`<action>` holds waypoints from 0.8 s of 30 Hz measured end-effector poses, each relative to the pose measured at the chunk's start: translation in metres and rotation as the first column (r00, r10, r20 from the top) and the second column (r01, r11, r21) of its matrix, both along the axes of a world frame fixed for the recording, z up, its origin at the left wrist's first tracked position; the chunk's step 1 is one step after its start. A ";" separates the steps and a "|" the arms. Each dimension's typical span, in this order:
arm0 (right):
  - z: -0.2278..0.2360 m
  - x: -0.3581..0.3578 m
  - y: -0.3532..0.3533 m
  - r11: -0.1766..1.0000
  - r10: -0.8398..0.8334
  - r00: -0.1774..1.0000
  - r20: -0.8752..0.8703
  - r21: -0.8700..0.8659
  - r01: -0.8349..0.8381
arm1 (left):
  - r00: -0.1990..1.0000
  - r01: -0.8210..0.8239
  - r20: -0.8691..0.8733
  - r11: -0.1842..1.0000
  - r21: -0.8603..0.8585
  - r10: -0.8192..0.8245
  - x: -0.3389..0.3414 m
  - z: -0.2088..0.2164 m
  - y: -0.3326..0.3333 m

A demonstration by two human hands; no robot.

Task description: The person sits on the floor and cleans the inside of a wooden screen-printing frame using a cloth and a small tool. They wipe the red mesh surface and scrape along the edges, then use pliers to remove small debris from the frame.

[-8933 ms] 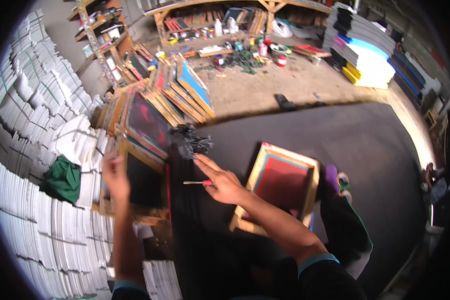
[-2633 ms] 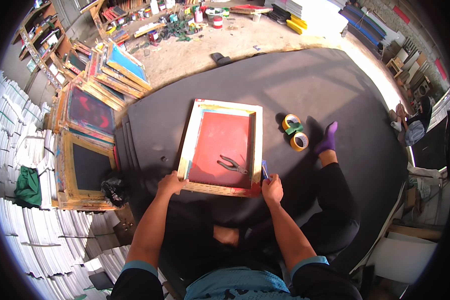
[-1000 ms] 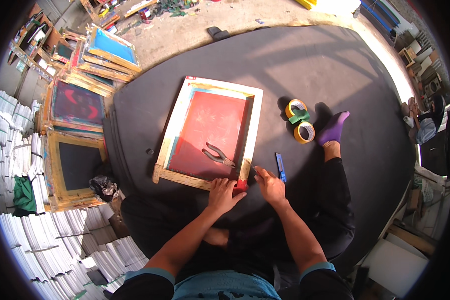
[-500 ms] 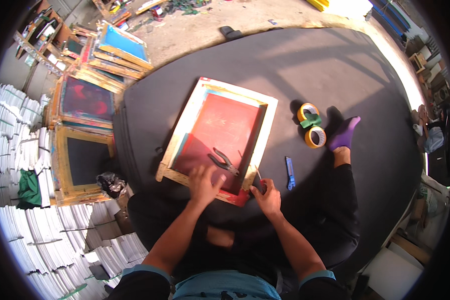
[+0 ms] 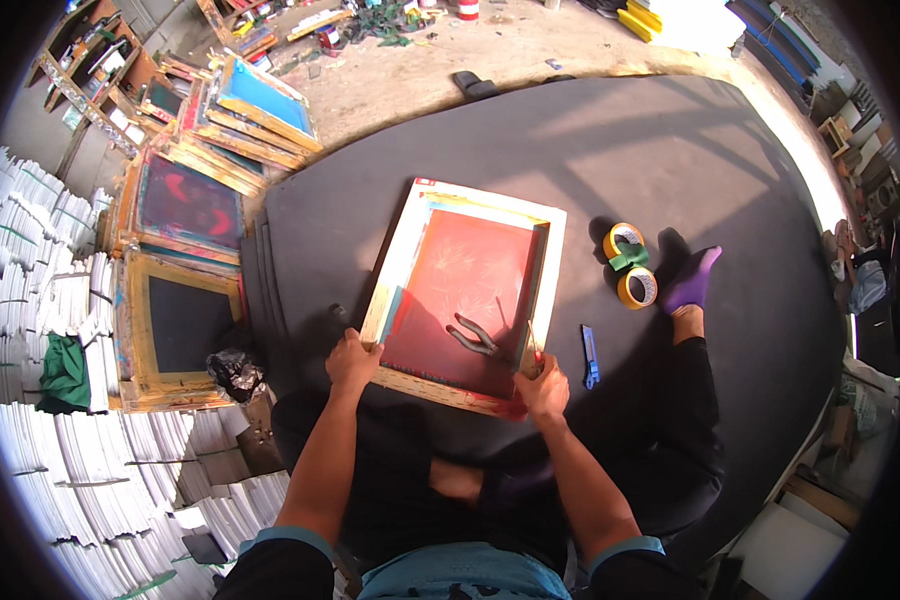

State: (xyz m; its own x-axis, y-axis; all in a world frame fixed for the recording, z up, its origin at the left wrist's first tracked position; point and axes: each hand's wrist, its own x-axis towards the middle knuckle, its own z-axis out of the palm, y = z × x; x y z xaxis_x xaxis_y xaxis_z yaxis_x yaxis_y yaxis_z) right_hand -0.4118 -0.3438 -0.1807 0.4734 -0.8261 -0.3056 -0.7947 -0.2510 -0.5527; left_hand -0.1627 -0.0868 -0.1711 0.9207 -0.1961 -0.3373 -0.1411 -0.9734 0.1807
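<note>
A wooden screen-printing frame [image 5: 398,262] with red mesh lies on the dark mat before me. My left hand [image 5: 353,362] is closed on its near left corner. At the near right corner, my right hand [image 5: 543,388] is closed against the frame, holding a thin-shafted screwdriver [image 5: 538,358] with a reddish handle, mostly covered by the fingers. Pliers [image 5: 475,336] with dark handles rest on the mesh, inside the frame. To the right of the frame lies a blue utility knife [image 5: 590,357]. Beyond it are two rolls of yellow tape [image 5: 638,288] with a green piece between them.
My purple-socked foot [image 5: 694,280] is beside the tape rolls. Several used screen frames [image 5: 192,205] lean at the left of the mat [image 5: 450,130]. Stacks of white paper [image 5: 100,460] and a crumpled dark plastic bag [image 5: 236,372] stand at the near left.
My left hand has moved from over the mesh to the frame's left corner and closed on it. The frame is turned slightly, and the pliers have shifted on the mesh.
</note>
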 end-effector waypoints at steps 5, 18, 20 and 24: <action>0.003 -0.019 -0.026 0.994 0.110 0.994 -0.017 -0.003 -0.110 | 0.994 0.073 -0.083 0.994 0.085 -0.066 -0.014 0.007 -0.008; -0.016 -0.052 -0.047 0.993 0.105 0.979 0.174 0.032 -0.112 | 0.998 0.067 -0.002 0.996 0.052 -0.067 -0.023 0.002 -0.006; -0.027 -0.058 -0.050 0.994 0.097 0.963 0.252 0.016 -0.105 | 0.998 0.066 -0.002 0.997 0.031 -0.066 -0.022 -0.002 -0.005; -0.019 -0.057 -0.040 0.978 0.200 0.923 0.328 -0.117 -0.170 | 0.994 0.087 0.067 0.996 -0.037 -0.084 -0.024 -0.008 -0.005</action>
